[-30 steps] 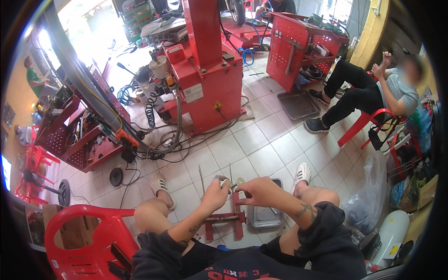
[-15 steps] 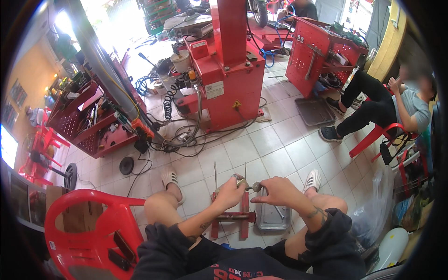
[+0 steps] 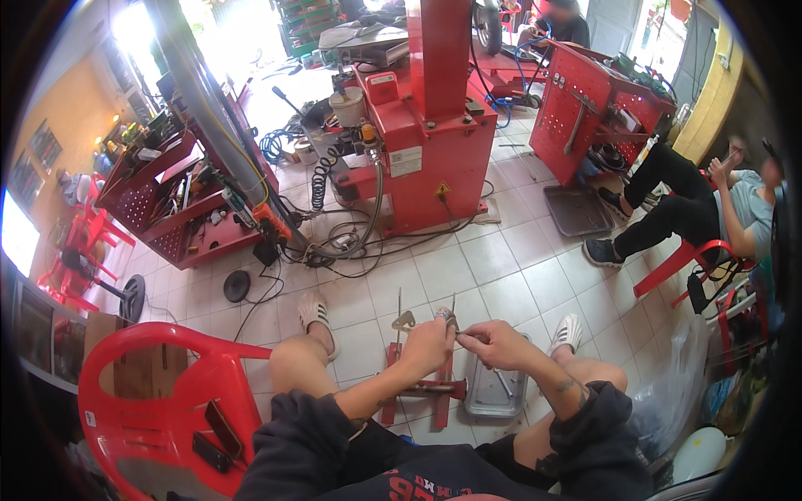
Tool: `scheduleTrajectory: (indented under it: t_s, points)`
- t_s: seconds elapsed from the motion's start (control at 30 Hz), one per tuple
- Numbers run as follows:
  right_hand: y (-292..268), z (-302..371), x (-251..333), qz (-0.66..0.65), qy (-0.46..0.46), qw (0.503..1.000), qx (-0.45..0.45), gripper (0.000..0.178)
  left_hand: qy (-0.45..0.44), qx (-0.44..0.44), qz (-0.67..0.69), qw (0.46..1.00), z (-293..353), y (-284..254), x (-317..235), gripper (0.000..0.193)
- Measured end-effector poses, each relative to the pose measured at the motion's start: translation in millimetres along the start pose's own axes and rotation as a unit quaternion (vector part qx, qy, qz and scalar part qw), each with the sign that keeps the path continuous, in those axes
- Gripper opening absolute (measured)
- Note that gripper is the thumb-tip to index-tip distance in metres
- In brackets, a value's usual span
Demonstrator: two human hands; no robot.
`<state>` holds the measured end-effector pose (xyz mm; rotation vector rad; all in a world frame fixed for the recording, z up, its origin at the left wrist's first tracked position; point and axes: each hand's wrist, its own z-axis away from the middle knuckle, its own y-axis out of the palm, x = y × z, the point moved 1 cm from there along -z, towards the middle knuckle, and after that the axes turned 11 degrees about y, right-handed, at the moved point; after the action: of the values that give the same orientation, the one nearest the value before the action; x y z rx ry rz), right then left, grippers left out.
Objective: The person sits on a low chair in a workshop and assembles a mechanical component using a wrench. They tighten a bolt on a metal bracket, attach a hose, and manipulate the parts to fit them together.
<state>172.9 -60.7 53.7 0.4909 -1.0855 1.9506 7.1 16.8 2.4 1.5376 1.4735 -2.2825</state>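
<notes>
Between my knees stands a red metal stand (image 3: 438, 389) with two thin upright rods (image 3: 399, 301). A brass-coloured bracket (image 3: 404, 321) sits at the left rod, beside my left hand. My left hand (image 3: 430, 346) is closed near the right rod, its fingers around a small metal part that they mostly hide. Pressed close to it, my right hand (image 3: 494, 344) pinches a small dark metal piece (image 3: 459, 333). A grey metal tray (image 3: 476, 409) lies on the floor below my right hand, with a silver wrench-like tool (image 3: 502, 382) in it.
A red chair (image 3: 125, 342) holding two phones (image 3: 222, 430) is at my left. Ahead stands a red machine (image 3: 434, 167) with hoses and cables around its base. Red tool carts (image 3: 568, 117) flank it. A person (image 3: 693, 200) sits at the right; clear plastic bags (image 3: 668, 392) lie nearby.
My view has shifted slightly. My hands have come closer together. The bracket, earlier at my left fingers, now shows at the left rod; the dark piece in my right hand is more covered.
</notes>
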Motion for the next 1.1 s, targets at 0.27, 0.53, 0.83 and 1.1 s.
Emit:
scheduleTrajectory:
  t_s: [0.27,0.53,0.83,1.1]
  points:
    - [-12,-1,0,0.059,0.018,0.998,-0.018,0.053,0.007,-0.017,0.064,0.998,-1,-1,10,0.035]
    - [8,-8,-12,-0.015,0.058,0.997,0.044,0.047,0.001,-0.048,0.057,0.997,0,2,11,0.034]
    - [9,-5,-4,-0.101,-0.079,0.991,0.027,0.039,-0.011,-0.04,0.037,0.998,-1,-3,7,0.033]
    - [-14,4,6,-0.003,-0.062,0.997,-0.051,0.04,0.019,-0.072,0.028,0.997,4,-3,7,0.032]
